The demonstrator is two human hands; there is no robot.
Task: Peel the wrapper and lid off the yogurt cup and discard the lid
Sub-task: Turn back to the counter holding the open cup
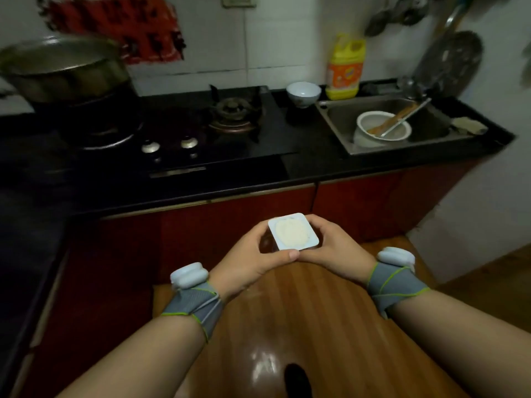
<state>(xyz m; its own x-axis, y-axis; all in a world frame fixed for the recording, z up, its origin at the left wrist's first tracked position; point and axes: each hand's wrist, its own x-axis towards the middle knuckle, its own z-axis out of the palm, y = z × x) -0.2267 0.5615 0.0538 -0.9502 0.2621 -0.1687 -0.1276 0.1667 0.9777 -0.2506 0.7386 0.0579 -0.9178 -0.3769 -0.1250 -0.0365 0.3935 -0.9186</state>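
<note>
Both hands were closed around a small square white plastic yogurt cup [293, 232], which sat between them above the near end of a glossy brown wooden table [310, 326]: the left hand [253, 261] cupped its left side with the thumb laid along the near rim, and the right hand [334, 249] gripped its right side with fingers curled over the far corner. The cup's top faced up and showed a pale, lumpy surface inside the white rim, which I judged to be bare yogurt, so the lid seemed already off. The main risk from here was a spill: the cup was held in the air and slightly tilted, and a squeeze on its thin walls or a further tip would push yogurt over the rim onto the table or the hands. A one-handed release could also let it slip. No lid or wrapper could be made out anywhere near the hands, so whether it was discarded could not be told. No bin showed either. The cup's sides and base were hidden behind the fingers, and a dark blurred shape [297, 380] below the hands was cut off by the frame edge.
</note>
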